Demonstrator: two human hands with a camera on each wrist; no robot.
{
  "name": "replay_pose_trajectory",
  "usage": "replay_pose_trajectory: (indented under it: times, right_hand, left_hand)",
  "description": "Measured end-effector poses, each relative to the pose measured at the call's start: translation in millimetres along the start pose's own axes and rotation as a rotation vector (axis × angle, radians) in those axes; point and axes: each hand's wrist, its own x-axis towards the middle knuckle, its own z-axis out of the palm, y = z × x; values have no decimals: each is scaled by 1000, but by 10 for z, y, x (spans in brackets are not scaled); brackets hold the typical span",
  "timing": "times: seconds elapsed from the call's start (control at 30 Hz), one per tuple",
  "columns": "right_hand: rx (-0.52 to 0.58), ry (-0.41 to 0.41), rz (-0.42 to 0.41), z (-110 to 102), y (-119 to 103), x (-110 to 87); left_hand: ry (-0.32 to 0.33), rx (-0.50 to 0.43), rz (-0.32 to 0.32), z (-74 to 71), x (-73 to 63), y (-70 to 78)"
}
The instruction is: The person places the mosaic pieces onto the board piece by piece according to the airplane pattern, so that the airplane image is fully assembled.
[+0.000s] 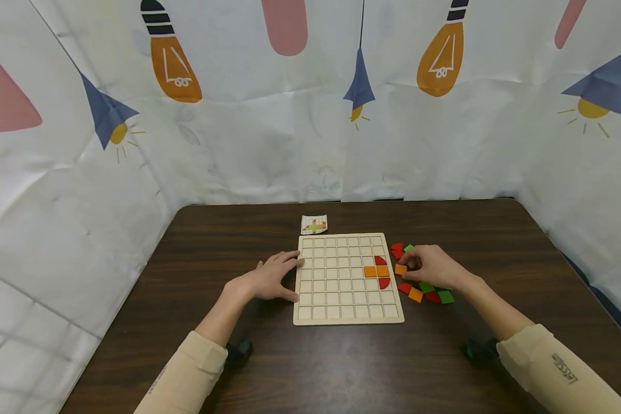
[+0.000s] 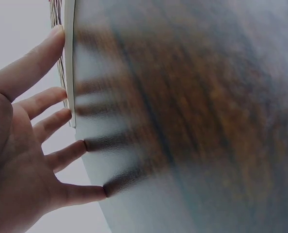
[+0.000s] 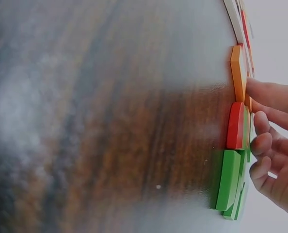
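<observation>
A pale wooden grid board (image 1: 331,296) lies flat on the table. My left hand (image 1: 269,279) rests at its left edge, thumb and fingers spread and fairly straight. In the left wrist view, the thumb and some fingertips touch the board's rim (image 2: 70,63). On the board's right side sit two orange squares (image 1: 376,271) in a row, with a red quarter-round piece (image 1: 380,260) above and another red piece (image 1: 384,283) below. Beside the right edge, my right hand (image 1: 434,267) pinches an orange square tile (image 1: 401,269) between thumb and index finger.
Right of the board lie loose pieces: red ones (image 1: 397,247), an orange square (image 1: 416,295) and green squares (image 1: 446,297), some partly under the right hand. A small pattern card (image 1: 314,225) lies behind the board. A printed cloth (image 1: 269,149) hangs behind the dark table (image 1: 238,230).
</observation>
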Motion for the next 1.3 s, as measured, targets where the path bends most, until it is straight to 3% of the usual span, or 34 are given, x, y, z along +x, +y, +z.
replay_pose_trajectory:
  times: [0.53, 1.03, 1.3]
  right_hand:
    - [7, 17, -40, 42, 29, -16]
    - [62, 20, -33, -3, -3, -25]
    - [106, 47, -76, 30, -61, -36]
  left_hand:
    - [3, 1, 5, 17, -2, -11]
    - [1, 1, 3, 12, 5, -18]
    - [-1, -3, 1, 17, 9, -24]
